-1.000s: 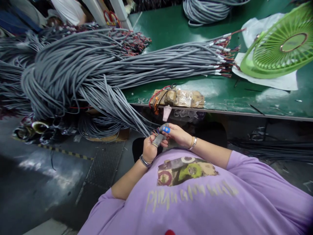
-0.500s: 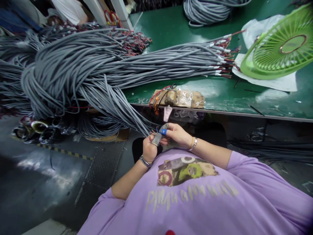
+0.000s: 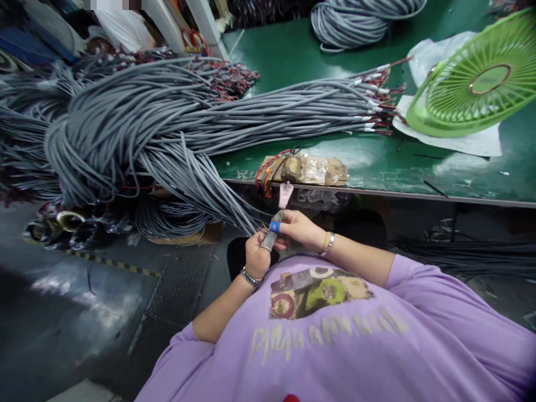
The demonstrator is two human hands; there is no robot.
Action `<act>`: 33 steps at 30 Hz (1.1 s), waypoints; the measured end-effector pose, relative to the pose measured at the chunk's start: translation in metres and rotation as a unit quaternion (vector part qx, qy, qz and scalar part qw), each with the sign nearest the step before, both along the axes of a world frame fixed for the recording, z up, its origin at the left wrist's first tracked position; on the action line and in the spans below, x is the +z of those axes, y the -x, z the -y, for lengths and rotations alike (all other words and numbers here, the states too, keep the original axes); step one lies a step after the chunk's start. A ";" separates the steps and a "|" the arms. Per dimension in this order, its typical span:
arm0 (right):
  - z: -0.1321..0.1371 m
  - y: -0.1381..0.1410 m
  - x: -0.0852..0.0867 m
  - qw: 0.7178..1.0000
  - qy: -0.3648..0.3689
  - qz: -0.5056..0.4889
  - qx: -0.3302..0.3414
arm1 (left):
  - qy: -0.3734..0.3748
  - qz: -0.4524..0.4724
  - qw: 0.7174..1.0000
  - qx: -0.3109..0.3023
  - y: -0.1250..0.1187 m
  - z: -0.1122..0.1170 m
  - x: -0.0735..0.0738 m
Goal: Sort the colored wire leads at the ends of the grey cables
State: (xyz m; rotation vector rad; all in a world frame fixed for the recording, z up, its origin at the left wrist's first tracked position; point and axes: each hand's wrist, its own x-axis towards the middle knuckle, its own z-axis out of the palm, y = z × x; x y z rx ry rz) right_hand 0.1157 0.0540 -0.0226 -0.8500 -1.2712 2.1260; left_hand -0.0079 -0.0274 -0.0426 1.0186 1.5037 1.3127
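Observation:
Close to my body, below the table edge, both hands meet over the fine coloured wire ends of grey cables (image 3: 232, 207) that hang down from the table. My left hand (image 3: 256, 257) is closed around the cable ends, its thumb wrapped in grey tape. Against it, my right hand (image 3: 305, 230) pinches at the wires; it has a grey-wrapped finger and a blue band (image 3: 274, 226) on its thumb. The exact wire between the right fingertips is too small to make out.
A large heap of grey cables (image 3: 109, 123) covers the table's left. Stripped, white-banded ends (image 3: 372, 106) point toward a green fan (image 3: 488, 81). A taped cardboard piece (image 3: 322, 170) with wires lies at the front edge. A coiled cable (image 3: 352, 25) sits at the back.
My right fingers and thumb have shifted slightly left, closer over the left thumb. Fewer wire tips stick up between the hands. The view has turned a little.

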 end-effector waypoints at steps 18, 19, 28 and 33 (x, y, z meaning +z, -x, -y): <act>0.002 -0.001 -0.008 0.998 0.030 0.010 -0.061 | -0.009 0.032 0.999 0.026 0.005 0.002 -0.009; 0.002 -0.001 -0.007 0.998 0.028 0.009 -0.057 | -0.014 0.039 0.999 0.034 0.005 0.001 -0.010; 0.004 -0.003 -0.011 0.997 0.025 -0.006 -0.066 | -0.027 0.064 0.996 0.057 0.001 -0.003 -0.011; 0.004 -0.002 -0.012 0.997 0.020 0.001 -0.076 | -0.028 0.077 0.994 0.070 0.002 -0.003 -0.013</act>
